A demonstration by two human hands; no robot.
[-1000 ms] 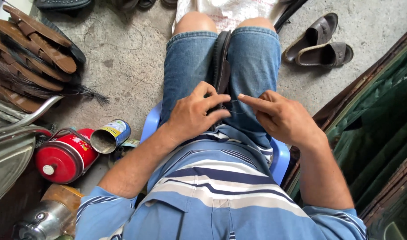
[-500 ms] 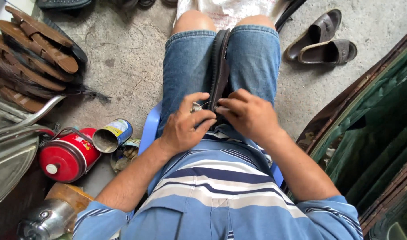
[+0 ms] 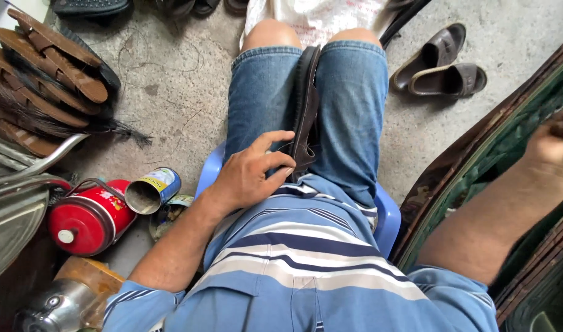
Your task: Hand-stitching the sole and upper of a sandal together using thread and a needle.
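I sit on a blue plastic stool (image 3: 387,215) in denim shorts and a striped shirt. A dark sandal (image 3: 306,104) stands on edge, clamped between my thighs. My left hand (image 3: 250,172) rests on my left thigh, its fingertips gripping the near end of the sandal. My right hand (image 3: 555,144) is stretched out to the far right edge, over a green panel in a dark wooden frame (image 3: 478,154); its fingers are curled round something small and dark that I cannot make out.
A stack of brown sandals (image 3: 42,67) lies at the upper left. A pair of grey-brown sandals (image 3: 441,67) sits on the concrete at the upper right. A red canister (image 3: 85,218), an open tin can (image 3: 151,190) and metal parts stand to my left.
My right hand has left the sandal in my lap and swung out to the far right. My left hand stays on the sandal's near end.
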